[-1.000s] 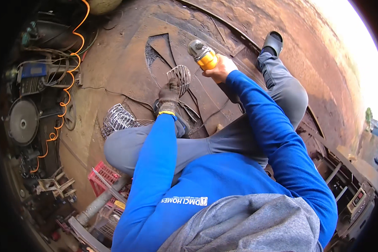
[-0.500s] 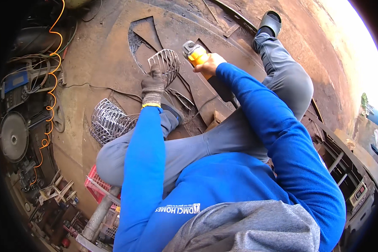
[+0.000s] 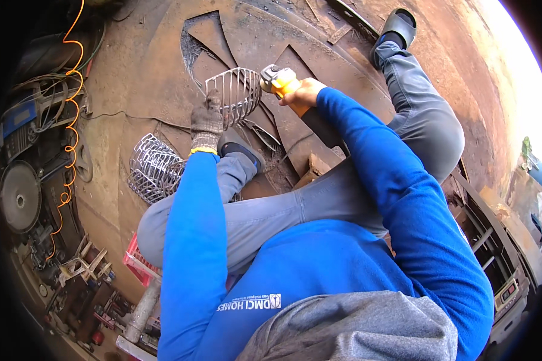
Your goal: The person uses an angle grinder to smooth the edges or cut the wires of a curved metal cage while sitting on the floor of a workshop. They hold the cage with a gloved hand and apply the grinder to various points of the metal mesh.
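My left hand, in a dark grey knit glove with a yellow cuff, grips a curved metal bar guard by its left side. The guard is an open cage of parallel bent rods, held up above the floor. In my bare right hand, closed around its body, is a yellow and black angle grinder. The grinder's silver head sits right beside the guard's right edge; whether they touch I cannot tell. Its disc is hidden. To the left of my bent leg, a pile of similar metal guards lies on the floor.
Rusty steel sheet with cut-out openings covers the floor ahead. An orange coiled hose hangs at the left near a large round disc. A red plastic crate stands by my left knee. Metal framework is at the right.
My left hand has shifted slightly left and turned the guard, so its barred side shows wider. The grinder's head is now closer to the guard's right edge.
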Tool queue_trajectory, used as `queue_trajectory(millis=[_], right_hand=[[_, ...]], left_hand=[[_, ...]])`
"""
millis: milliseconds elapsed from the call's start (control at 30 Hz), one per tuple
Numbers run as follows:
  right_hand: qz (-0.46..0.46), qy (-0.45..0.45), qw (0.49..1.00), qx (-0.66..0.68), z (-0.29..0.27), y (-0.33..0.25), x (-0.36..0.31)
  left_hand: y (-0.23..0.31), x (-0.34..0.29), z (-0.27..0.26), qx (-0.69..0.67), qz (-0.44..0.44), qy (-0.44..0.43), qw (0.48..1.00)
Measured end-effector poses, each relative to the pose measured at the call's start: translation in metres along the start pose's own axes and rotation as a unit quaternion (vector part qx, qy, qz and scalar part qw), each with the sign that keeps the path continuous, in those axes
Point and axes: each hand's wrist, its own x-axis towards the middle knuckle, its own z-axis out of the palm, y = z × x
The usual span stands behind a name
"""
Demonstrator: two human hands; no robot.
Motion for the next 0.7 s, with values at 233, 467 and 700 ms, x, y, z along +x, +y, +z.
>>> queue_trajectory(millis=[233, 467, 700], right_hand=[[-0.015, -0.033, 0.999, 0.037, -0.002, -0.010, -0.007], [0.012, -0.040, 0.999, 0.031, -0.005, -0.008, -0.003], [0.017, -0.064, 0.996, 0.053, -0.006, -0.010, -0.008]], left_hand=[[-0.017, 0.016, -0.011, 0.216, -0.105, -0.108, 0.965], [-0.014, -0.006, 0.008, 0.099, 0.040, 0.016, 0.994], [-0.020, -0.005, 0.003, 0.148, 0.050, 0.013, 0.988]])
